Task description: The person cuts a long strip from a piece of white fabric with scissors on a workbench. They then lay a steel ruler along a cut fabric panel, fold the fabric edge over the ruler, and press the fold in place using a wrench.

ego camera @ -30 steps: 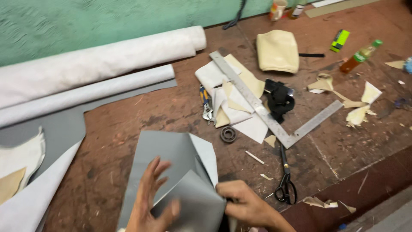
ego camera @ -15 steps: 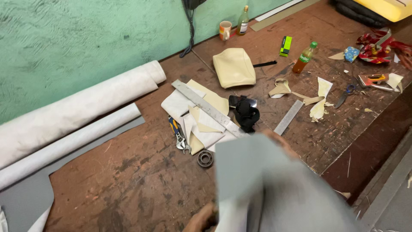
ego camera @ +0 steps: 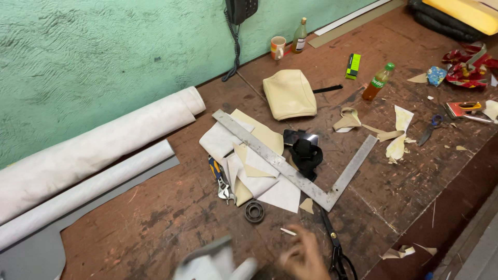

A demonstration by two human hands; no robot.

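Low in the frame, a blurred hand is hovering by grey sheet material

Only one hand point(ego camera: 303, 256) is showing clearly, at the bottom centre of the frame, and it is smeared by motion. It is sitting just above the tabletop point(ego camera: 171, 218), with the fingers point(ego camera: 298, 239) pointing up and left; they are looking loosely spread, but whether they are gripping anything I cannot tell. Which hand it is cannot be made out either.

Just to its left, at the bottom edge, a blurred grey sheet point(ego camera: 212, 262) is showing, close beside the hand; contact between them is not clear.

Right beside the hand, black-handled scissors point(ego camera: 336, 249) are lying on the wood. A small white stick point(ego camera: 288, 232) is lying just above the fingers, and a dark ring point(ego camera: 254, 211) a little further up.

As for containers, an orange-filled bottle with a green cap point(ego camera: 377, 83) is standing in the upper right, well apart from the hand. Near the green wall at the top, a mug point(ego camera: 278, 47) and a glass bottle point(ego camera: 299, 36) are standing side by side; the mug's contents are not visible.
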